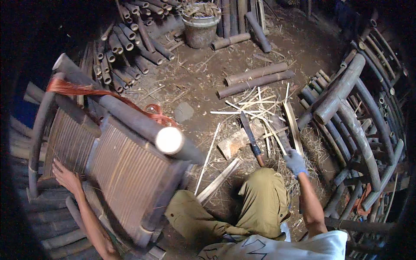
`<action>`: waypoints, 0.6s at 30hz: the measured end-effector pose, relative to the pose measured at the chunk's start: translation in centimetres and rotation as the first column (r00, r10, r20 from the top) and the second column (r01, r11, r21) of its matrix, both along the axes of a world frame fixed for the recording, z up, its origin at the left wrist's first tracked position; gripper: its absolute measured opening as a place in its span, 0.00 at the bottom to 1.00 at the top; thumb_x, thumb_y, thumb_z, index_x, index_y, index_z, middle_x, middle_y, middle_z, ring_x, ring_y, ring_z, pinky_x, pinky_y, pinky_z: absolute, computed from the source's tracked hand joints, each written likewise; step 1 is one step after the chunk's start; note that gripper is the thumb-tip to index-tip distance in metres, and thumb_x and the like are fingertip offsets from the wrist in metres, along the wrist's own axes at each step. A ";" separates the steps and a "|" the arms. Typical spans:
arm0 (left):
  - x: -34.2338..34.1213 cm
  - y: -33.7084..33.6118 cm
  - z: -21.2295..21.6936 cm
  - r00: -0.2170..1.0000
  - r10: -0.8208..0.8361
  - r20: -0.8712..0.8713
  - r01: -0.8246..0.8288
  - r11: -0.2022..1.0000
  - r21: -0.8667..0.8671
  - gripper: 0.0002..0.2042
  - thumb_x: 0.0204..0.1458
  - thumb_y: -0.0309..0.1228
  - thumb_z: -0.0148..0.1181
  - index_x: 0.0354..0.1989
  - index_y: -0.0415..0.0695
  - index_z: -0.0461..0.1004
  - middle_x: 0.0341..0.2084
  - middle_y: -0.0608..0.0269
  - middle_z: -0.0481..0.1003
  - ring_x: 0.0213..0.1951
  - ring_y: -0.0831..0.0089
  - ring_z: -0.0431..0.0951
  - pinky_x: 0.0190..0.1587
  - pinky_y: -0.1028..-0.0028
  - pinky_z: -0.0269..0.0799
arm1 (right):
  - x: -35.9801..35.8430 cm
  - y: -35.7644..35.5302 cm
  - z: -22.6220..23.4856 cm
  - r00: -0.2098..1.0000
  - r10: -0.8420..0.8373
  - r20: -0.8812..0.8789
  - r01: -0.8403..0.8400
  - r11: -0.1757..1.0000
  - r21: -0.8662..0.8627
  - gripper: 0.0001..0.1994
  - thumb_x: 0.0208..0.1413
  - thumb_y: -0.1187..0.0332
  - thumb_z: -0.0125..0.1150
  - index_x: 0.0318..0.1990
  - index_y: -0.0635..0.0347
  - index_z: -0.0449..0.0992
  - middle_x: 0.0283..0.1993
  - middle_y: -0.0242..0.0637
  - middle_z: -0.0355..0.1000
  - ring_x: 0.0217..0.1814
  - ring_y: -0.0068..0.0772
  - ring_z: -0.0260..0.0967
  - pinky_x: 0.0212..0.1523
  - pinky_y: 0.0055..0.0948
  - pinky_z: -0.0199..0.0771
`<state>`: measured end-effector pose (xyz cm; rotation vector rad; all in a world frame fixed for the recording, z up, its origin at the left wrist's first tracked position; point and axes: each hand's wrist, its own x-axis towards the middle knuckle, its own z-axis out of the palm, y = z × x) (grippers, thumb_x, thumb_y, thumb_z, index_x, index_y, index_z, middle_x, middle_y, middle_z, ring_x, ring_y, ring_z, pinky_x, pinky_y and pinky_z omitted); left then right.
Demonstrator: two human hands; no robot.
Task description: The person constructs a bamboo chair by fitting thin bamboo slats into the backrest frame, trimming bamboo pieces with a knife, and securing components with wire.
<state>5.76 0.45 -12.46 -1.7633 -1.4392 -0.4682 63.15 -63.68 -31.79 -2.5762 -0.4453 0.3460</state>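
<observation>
My bare left hand point(67, 177) lies with fingers stretched on the slatted panel point(69, 141) of a dark bamboo chair point(130, 169), which stands at my left. Orange-red twine point(86, 89) is wrapped over its frame and hangs along the thick pole. In a grey-blue glove, my right hand point(296, 163) is closed low beside my knee. From it a flat grey blade-like tool point(281, 132) seems to extend; its handle is hidden in the glove. A knife point(251, 136) with a wooden handle lies left of that hand, among pale split strips point(255, 106). A split bamboo piece point(292, 125) lies just beyond the glove.
Two bamboo lengths point(255, 80) lie farther out on the dirt floor. Stacked cut bamboo point(123, 47) fills the far left, beside a bucket of shavings point(200, 26). Another bamboo frame point(359, 117) stands at the right. A pale split stick point(219, 180) lies by my legs.
</observation>
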 end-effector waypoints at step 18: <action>24.6 -41.9 -32.1 0.838 -0.512 0.188 0.208 -0.020 -0.978 0.09 0.56 0.32 0.53 0.42 0.44 0.75 0.38 0.56 0.76 0.34 0.59 0.81 0.35 0.60 0.79 | 4.2 8.9 -13.8 0.964 0.204 -0.171 -0.232 0.958 -0.165 0.21 0.46 0.57 0.67 0.41 0.65 0.74 0.35 0.55 0.76 0.41 0.58 0.75 0.43 0.48 0.73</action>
